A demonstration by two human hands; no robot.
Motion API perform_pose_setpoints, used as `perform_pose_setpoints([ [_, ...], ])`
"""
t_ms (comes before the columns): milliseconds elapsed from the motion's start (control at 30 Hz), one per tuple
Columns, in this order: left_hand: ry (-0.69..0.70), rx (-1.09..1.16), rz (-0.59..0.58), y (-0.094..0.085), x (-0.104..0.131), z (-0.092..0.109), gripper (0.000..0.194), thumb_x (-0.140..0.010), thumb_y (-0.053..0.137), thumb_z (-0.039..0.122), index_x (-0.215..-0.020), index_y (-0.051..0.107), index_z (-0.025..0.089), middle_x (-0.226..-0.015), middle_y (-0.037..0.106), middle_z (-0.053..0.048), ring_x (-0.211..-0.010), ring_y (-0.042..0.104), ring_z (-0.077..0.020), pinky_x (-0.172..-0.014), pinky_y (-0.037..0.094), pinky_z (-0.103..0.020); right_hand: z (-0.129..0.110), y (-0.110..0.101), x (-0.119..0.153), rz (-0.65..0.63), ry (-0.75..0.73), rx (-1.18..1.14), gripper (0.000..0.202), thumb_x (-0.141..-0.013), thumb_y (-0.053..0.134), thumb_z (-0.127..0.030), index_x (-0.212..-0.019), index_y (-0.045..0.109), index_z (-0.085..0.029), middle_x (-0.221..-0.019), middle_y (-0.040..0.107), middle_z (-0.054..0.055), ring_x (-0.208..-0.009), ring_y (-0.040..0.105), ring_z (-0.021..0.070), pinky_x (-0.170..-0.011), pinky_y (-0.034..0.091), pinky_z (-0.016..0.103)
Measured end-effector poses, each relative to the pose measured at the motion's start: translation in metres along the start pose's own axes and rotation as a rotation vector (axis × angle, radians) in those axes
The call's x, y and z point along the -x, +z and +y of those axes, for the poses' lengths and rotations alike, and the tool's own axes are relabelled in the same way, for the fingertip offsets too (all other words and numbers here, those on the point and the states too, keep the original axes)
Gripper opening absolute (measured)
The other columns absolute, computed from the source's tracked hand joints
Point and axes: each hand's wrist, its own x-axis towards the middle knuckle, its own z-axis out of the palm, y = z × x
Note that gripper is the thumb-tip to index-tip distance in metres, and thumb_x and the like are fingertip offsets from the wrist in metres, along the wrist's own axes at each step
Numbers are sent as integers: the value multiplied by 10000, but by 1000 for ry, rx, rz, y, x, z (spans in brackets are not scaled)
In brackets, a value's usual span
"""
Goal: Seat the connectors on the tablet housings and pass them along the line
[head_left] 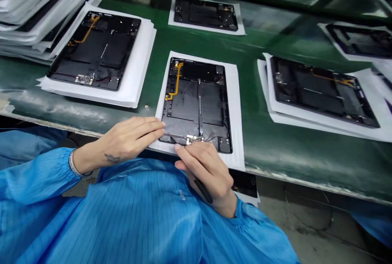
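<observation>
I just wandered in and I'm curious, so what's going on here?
A person in a blue smock is working on an open tablet, which lies on a white sheet on a green bench. The left hand has its fingertips at the tablet's left edge. The right hand holds a slim dark tool, its tip left of the small circuit board. Other open tablets lie around it.

From the person's head, above and behind the fingers [151,129], the view faces forward and down, slightly rolled, near enough to show smock [147,215] behind the fingers and bench [249,86] beyond them.
</observation>
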Motion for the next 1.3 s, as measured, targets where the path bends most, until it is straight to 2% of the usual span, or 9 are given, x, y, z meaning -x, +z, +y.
perform_pose_setpoints([
  [133,-3,4,-15,1,3,0,284,-992,524,87,-1264,604,102,-1324,661,-150,-1266,620,-254,-1035,560,-388,-1,-1,3,26,36,73,439,-911,634,-95,-1338,608,-196,-929,743,79,-874,695,221,-768,572,389],
  [333,-3,-33,-110,-2,-4,2,328,-1002,457,73,-1300,587,112,-1271,667,-154,-1244,607,-260,-992,550,-396,-3,-15,10,88,84,189,413,-843,643,-15,-1219,674,-184,-876,740,75,-790,655,224,-753,554,420],
  [500,27,-178,-253,-5,-19,10,377,-1007,445,113,-1369,546,134,-1213,631,-178,-1141,606,-302,-892,544,-417,-1,-18,-17,89,232,-119,336,-894,628,-65,-1172,691,-242,-1000,760,54,-867,694,213,-764,566,387],
  [600,43,-227,-281,-6,-25,13,359,-1022,427,154,-1358,553,130,-1163,624,-163,-1090,605,-303,-853,533,-404,1,-12,-38,15,333,-285,188,-928,603,-98,-1004,720,-223,-890,753,24,-785,680,172,-728,558,331],
  [700,51,-249,-257,-7,-26,15,335,-1023,418,153,-1311,585,117,-1121,625,-154,-1060,608,-295,-828,520,-389,5,-6,-47,-37,333,-295,144,-945,589,-116,-937,711,-193,-827,727,23,-756,653,160,-720,541,308],
  [833,49,-257,-245,-7,-28,17,308,-1023,433,162,-1277,603,125,-1123,633,-146,-1047,618,-282,-800,515,-371,7,-5,-44,-73,330,-337,140,-946,590,-100,-965,693,-192,-841,710,20,-768,626,151,-727,522,296],
  [1000,63,-245,-216,-5,-26,13,189,-1009,504,194,-1085,661,121,-1133,661,-158,-1058,646,-289,-795,544,-378,5,-7,-41,-115,266,-353,190,-927,596,-48,-1029,677,-186,-926,724,35,-827,625,152,-775,505,318],
  [1200,119,-69,-63,-6,-8,-3,237,-995,475,89,-1158,647,101,-1249,700,-110,-1198,651,-244,-999,569,-351,8,-8,-42,-99,267,-341,172,-929,613,-87,-1025,703,-196,-921,749,33,-822,660,159,-778,523,330],
  [1300,99,-43,-41,-7,-4,-4,257,-994,462,63,-1185,633,59,-1279,686,-144,-1224,646,-249,-1040,559,-352,10,-10,-42,-62,303,-356,166,-944,599,-120,-999,724,-214,-911,768,27,-804,681,165,-758,540,332],
])
